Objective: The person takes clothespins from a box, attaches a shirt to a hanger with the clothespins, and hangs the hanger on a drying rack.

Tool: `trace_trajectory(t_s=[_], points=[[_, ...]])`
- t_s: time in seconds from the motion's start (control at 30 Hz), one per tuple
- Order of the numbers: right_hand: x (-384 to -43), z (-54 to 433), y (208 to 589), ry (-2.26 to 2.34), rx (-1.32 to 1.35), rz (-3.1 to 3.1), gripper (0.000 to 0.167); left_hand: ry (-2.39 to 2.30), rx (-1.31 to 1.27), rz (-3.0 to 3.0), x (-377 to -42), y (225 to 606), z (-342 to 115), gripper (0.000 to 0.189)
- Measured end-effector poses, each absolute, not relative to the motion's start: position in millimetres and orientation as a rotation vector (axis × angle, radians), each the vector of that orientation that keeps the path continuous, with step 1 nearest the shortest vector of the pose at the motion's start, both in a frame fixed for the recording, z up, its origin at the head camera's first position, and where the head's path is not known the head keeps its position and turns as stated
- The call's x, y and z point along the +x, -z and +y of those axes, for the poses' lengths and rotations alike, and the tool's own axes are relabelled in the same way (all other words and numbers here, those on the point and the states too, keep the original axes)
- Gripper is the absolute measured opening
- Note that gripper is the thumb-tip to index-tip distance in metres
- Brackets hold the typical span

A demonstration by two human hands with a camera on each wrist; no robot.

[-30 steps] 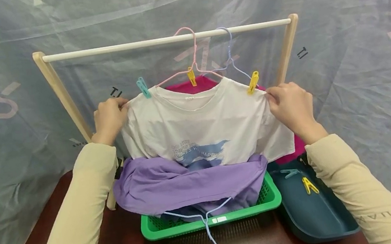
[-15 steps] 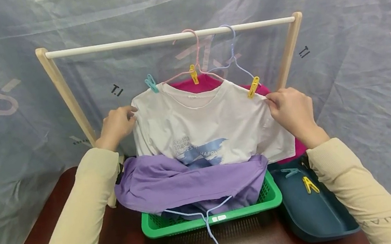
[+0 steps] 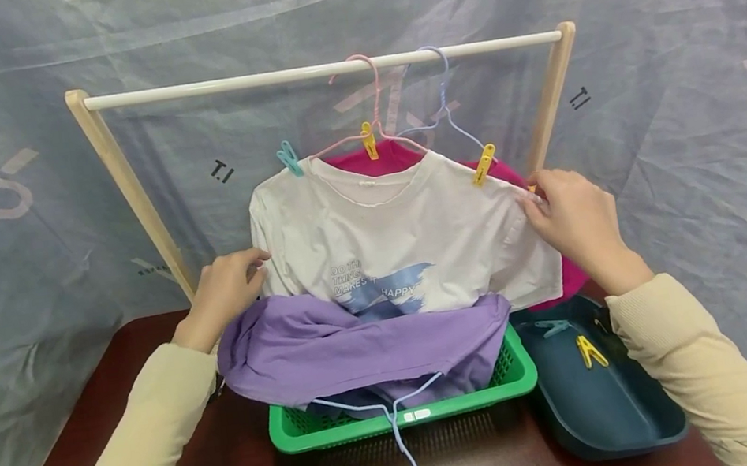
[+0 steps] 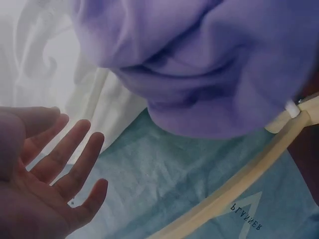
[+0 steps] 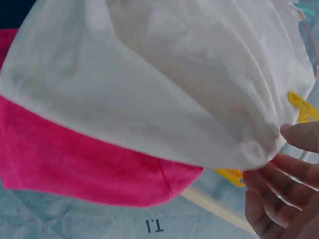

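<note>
A white T-shirt (image 3: 386, 223) with blue print hangs from a pink hanger (image 3: 375, 93), with a teal clothespin (image 3: 289, 159) on one shoulder and a yellow clothespin (image 3: 484, 165) on the other. Beside its left sleeve, my left hand (image 3: 226, 285) has relaxed, spread fingers holding nothing; the left wrist view shows the open palm. My right hand (image 3: 575, 216) is at the other shoulder's end, thumb and fingers parted around the cloth edge (image 5: 259, 149). Behind the shirt hangs a magenta garment (image 5: 99, 159) on a blue hanger (image 3: 445, 87).
A purple garment (image 3: 361, 350) with a blue hanger (image 3: 399, 444) lies over a green basket (image 3: 442, 414) on the dark table. To the right, a dark blue tray (image 3: 607, 415) holds a yellow clothespin (image 3: 591, 352) and a teal one. The wooden rack's white rod (image 3: 217, 86) spans the back.
My left hand has let go of the shirt's shoulder and dropped down along the sleeve. The right hand has shifted slightly outward, and its pinch on the shoulder has loosened.
</note>
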State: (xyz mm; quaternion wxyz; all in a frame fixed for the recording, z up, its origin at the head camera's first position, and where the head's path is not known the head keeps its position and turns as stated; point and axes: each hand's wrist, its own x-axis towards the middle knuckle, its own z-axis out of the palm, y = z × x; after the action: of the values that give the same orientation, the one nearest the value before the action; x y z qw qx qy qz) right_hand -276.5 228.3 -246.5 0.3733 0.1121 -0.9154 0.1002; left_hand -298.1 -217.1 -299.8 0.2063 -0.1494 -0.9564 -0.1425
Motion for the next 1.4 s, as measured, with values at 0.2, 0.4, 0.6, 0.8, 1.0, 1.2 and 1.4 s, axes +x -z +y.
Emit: trace_trajectory(t_s=[0.2,0.4,0.6,0.8,1.0,1.2,1.4], points=[[-264,243,252,-0.254,0.255,-2.377,0.025,0.405,-0.447,-2.641,-273,308,-230,0.025],[-254,260,265,-0.248,0.218,-2.410,0.025,0.361,-0.440,-2.595,-252,320,-239,0.021],[-247,277,284,-0.241,0.219,-2.459,0.024,0.275,-0.533,-2.460,-236,339,-245,0.019],[-245,291,314,-0.221,0.231,-2.527,0.024,0.247,-0.553,-2.408,-223,353,-244,0.022],[-246,300,348,-0.216,0.249,-2.566,0.015,0.251,-0.501,-2.446,-210,360,-242,0.022],[-246,306,376,-0.203,0.258,-2.643,0.014,0.225,-0.513,-2.467,-197,366,-244,0.027],[-245,309,389,-0.197,0.217,-2.782,0.027,0.168,-0.545,-2.487,-187,373,-247,0.033]])
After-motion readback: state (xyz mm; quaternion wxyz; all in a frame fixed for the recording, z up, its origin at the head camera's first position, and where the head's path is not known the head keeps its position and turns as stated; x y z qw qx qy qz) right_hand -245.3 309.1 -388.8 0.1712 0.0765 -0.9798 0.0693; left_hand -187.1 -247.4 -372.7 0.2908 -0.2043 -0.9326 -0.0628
